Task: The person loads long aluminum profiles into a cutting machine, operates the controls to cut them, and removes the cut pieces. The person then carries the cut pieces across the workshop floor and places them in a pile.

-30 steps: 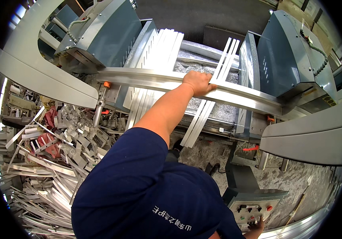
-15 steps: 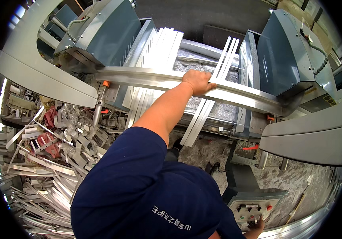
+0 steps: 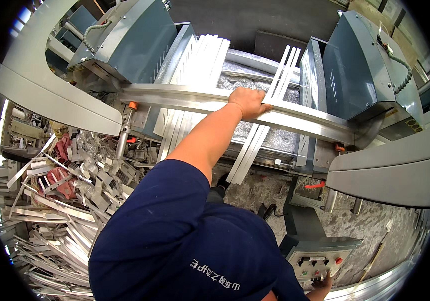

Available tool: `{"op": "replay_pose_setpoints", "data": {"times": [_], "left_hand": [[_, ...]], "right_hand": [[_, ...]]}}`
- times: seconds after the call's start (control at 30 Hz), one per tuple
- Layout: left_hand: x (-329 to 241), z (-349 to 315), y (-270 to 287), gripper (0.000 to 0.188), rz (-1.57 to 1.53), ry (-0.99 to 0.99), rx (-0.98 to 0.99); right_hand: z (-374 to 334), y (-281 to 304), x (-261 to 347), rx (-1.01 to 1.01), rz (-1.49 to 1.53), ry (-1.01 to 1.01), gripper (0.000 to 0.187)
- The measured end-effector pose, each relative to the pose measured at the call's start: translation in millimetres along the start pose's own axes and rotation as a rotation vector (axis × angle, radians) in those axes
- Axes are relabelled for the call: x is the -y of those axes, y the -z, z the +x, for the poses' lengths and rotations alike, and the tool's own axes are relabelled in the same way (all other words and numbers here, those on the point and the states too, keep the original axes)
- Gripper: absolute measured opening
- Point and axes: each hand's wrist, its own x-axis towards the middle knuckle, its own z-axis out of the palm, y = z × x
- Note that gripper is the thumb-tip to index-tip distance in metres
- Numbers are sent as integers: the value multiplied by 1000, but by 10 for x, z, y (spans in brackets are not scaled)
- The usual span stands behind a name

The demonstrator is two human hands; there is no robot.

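Observation:
A long silver metal profile [image 3: 305, 120] lies crosswise between the two blue-grey saw heads, the left saw head [image 3: 135, 45] and the right saw head [image 3: 360, 65]. My left hand [image 3: 247, 103] is closed over the profile near its middle, thumb on the near side. At the lower right, my right hand [image 3: 321, 286] is at the control panel [image 3: 305, 261], fingers stretched toward its buttons; part of that hand is cut off by the lower edge. A round grey blade [image 3: 375, 131] shows at the profile's right end.
Under the profile, several pale metal strips [image 3: 210, 55] lie on the left, and a few narrower strips [image 3: 247, 155] cross the machine bed on the right. A big heap of metal offcuts [image 3: 64, 215] fills the left side. Clamps with orange tops [image 3: 133, 106] stand near the profile's ends.
The blade at the right end has come further out of its housing beside the profile. My left hand and the profile stay in place; my right hand has barely shifted at the panel.

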Motion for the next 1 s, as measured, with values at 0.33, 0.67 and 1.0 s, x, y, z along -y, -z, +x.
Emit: {"op": "replay_pose_setpoints", "data": {"times": [0.33,0.67,1.0], "left_hand": [[9,41,-35,62,-8,-11,-2],[7,40,-24,61,-19,-14,-6],[8,31,-13,62,-16,-12,6]], "right_hand": [[-29,35,-89,-82,71,4,113],[-39,19,-113,-95,75,13,113],[-26,12,-108,-108,76,26,114]]}}
